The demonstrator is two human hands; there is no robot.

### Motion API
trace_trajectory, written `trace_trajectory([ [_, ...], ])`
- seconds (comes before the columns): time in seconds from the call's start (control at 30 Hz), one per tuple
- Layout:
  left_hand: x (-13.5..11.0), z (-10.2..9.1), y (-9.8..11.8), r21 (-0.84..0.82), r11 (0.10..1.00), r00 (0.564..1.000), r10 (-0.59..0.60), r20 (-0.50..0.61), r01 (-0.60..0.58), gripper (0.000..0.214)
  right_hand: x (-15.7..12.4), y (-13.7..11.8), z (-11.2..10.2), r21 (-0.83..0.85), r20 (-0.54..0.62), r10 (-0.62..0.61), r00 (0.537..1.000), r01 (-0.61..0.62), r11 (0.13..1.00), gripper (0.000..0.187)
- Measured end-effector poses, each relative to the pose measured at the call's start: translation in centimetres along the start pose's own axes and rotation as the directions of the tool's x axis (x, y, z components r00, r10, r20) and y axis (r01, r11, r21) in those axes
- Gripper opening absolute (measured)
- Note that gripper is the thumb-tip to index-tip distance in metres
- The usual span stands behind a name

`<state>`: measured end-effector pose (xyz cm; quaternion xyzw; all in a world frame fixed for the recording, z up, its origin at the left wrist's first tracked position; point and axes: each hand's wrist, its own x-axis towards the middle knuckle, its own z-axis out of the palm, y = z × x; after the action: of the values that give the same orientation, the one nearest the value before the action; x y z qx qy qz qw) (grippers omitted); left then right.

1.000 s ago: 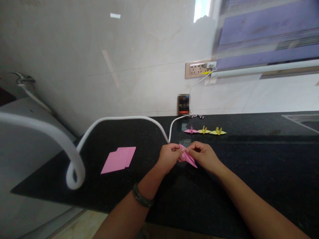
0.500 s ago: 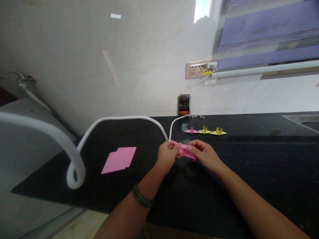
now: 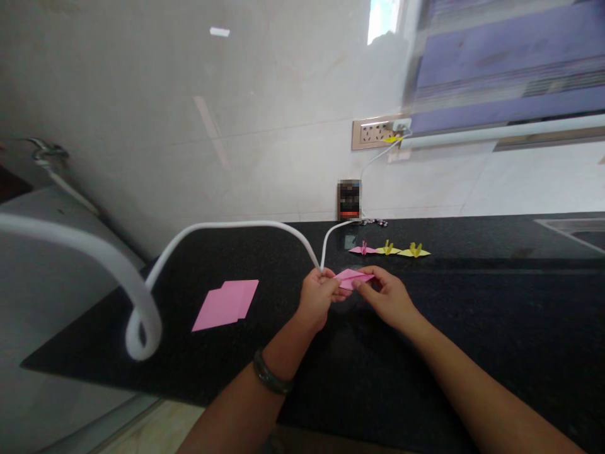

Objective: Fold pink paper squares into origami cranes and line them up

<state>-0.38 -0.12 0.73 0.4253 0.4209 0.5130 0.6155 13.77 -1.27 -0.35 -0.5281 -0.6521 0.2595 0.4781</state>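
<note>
A folded pink paper piece [image 3: 352, 278] is held just above the black countertop [image 3: 472, 302] between both hands. My left hand [image 3: 319, 297] pinches its left end with closed fingers; a dark band sits on that wrist. My right hand [image 3: 385, 297] pinches its right part, thumb and fingers pressed on the paper. Flat pink paper sheets [image 3: 225, 303] lie on the counter to the left of my hands. Behind my hands stand a small pink paper crane [image 3: 363, 248] and two yellow paper cranes [image 3: 401, 249] in a row.
A thick white hose [image 3: 142, 296] loops across the counter's left side. A thin white cable [image 3: 373, 161] runs from a wall socket [image 3: 373, 132] down to a small device [image 3: 349, 200] against the wall. A sink edge [image 3: 571, 227] shows at the far right.
The pink paper piece has been turned from a downward slant to nearly level and raised slightly. Both hands shifted a little with it.
</note>
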Motion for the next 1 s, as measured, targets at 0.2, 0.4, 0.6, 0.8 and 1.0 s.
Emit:
trace_trajectory([
  [0.2, -0.1, 0.1, -0.1, 0.153, 0.988, 0.995, -0.004, 0.096, -0.010, 0.030, 0.1, 0.2, -0.1, 0.012, -0.053, -0.015, 0.998, 0.016, 1.000, 0.021],
  [0.4, -0.1, 0.2, -1.0, 0.270, 0.957, 0.983, 0.059, 0.172, -0.105, 0.032, 0.0, -0.2, -0.3, 0.095, -0.081, -0.064, 0.995, 0.072, 0.993, 0.012],
  [0.6, -0.4, 0.3, -1.1, 0.314, 0.932, 0.976, 0.132, 0.174, -0.182, 0.032, -0.3, -0.7, -0.2, 0.088, -0.079, -0.118, 0.990, 0.125, 0.988, 0.010],
  [0.8, -0.6, 0.4, -0.9, 0.308, 0.938, 0.980, 0.110, 0.164, -0.157, 0.030, -0.6, -0.5, 0.2, 0.003, -0.138, -0.179, 0.974, 0.181, 0.983, 0.011],
  [1.0, -0.6, 0.5, -0.8, 0.304, 0.943, 0.983, 0.091, 0.159, -0.137, 0.029, -0.7, -0.7, 0.4, -0.036, -0.136, -0.216, 0.967, 0.213, 0.976, 0.011],
])
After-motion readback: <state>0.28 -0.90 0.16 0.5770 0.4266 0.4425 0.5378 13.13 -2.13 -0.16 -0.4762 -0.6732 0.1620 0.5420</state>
